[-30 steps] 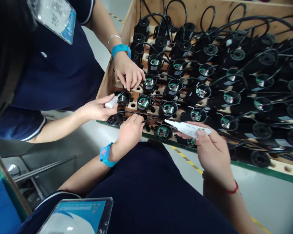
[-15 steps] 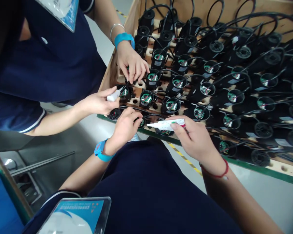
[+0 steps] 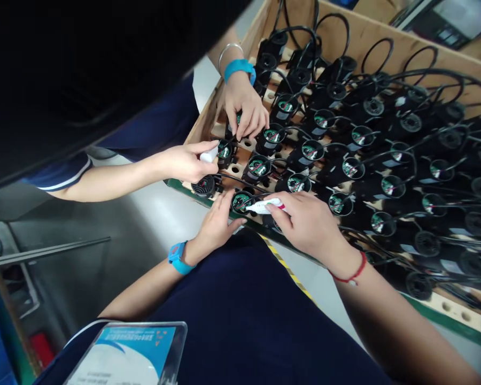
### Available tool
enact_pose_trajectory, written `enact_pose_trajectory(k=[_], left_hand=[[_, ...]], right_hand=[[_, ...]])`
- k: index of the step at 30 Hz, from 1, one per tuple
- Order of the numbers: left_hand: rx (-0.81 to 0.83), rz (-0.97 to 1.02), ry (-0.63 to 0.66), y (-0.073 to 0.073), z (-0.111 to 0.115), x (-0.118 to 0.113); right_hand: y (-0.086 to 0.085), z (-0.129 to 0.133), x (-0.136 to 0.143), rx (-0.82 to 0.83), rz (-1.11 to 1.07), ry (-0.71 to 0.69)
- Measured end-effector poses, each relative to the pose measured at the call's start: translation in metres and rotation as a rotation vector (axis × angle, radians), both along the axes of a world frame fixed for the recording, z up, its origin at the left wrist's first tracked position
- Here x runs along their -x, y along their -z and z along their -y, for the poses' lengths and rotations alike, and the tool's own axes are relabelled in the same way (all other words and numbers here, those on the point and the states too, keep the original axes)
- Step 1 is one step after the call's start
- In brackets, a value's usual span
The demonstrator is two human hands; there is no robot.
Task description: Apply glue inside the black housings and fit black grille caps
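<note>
My left hand [image 3: 217,220] holds the near side of a black cylindrical housing [image 3: 236,212], its thumb and fingers spread around the rim. Inside that open housing a green circuit board [image 3: 241,201] with thin wires shows. In my right hand [image 3: 304,219] is a white glue tube [image 3: 260,207] with a reddish end, pinched between thumb and fingers. The tube's narrow nozzle points left, at the right edge of the circuit board; whether it touches cannot be made out.
A wooden crate [image 3: 436,45] holds rows of black housings with looping cables [image 3: 379,56]. Close on the left, a co-worker's hand [image 3: 192,162] grips a white tube [image 3: 209,155] over another housing; their other hand [image 3: 246,109] rests among the housings. A dark shape covers the upper left.
My right hand has brought the tube's nozzle down to the circuit board. My left hand has opened wider around the housing. The view has shifted, and a dark shape now covers much of the co-worker.
</note>
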State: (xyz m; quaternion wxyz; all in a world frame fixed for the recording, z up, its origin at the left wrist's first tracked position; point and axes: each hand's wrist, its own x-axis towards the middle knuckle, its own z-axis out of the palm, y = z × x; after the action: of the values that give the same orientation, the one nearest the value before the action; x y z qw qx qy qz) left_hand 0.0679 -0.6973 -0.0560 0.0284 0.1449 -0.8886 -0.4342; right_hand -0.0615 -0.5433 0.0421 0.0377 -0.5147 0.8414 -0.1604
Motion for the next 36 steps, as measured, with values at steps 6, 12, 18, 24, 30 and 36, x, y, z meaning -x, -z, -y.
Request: enact_pose_trajectory(k=[6, 12, 18, 24, 30, 36], left_hand=[[0.020, -0.076, -0.011, 0.005, -0.001, 0.002], [0.004, -0.067, -0.015, 0.003, 0.000, 0.002], [0.016, -0.058, -0.022, 0.006, -0.002, 0.001], [0.008, -0.035, -0.022, 0.005, -0.001, 0.001], [0.019, -0.083, -0.027, 0.007, -0.001, 0.000], [0.035, -0.093, -0.021, 0.009, -0.001, -0.001]], right_hand=[[0.001, 0.008, 0.003, -0.095, -0.065, -0.069], [0.006, 0.008, 0.002, -0.107, -0.070, -0.102], [0.007, 0.010, 0.002, -0.099, -0.102, -0.119], [0.005, 0.011, 0.003, -0.099, -0.114, -0.090], [0.006, 0.013, 0.003, -0.076, -0.164, -0.099], [0.008, 0.014, 0.001, -0.042, -0.218, -0.143]])
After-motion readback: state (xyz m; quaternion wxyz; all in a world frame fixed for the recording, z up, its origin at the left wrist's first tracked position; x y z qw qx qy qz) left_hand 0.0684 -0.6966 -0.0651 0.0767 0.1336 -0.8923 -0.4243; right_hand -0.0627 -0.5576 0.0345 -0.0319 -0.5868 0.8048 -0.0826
